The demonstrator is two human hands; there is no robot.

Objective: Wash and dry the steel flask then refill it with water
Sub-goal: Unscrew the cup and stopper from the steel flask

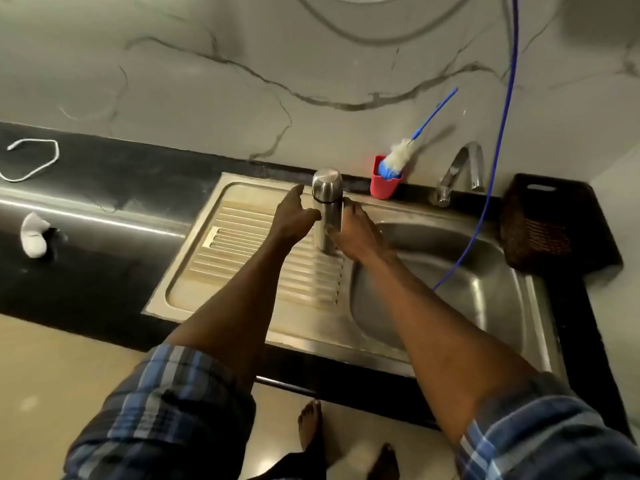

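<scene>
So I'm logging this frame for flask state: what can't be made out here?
- Flask contents: cap is on, steel wall hides them.
- Right hand grip: fingers are behind the flask.
- Left hand contact with the flask: too blurred to tell.
- Tap running or not: too small and blurred.
- Blue hose top end: cut off by the top edge.

right hand (pixel 349 233) fingers behind steel flask (pixel 327 209), blue hose (pixel 498 133) cut off above

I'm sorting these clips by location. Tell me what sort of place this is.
Most likely a home kitchen counter. A steel sink with a ribbed drainboard sits in a dark countertop, a tap stands behind it, and a bottle brush rests in a red cup.
</scene>
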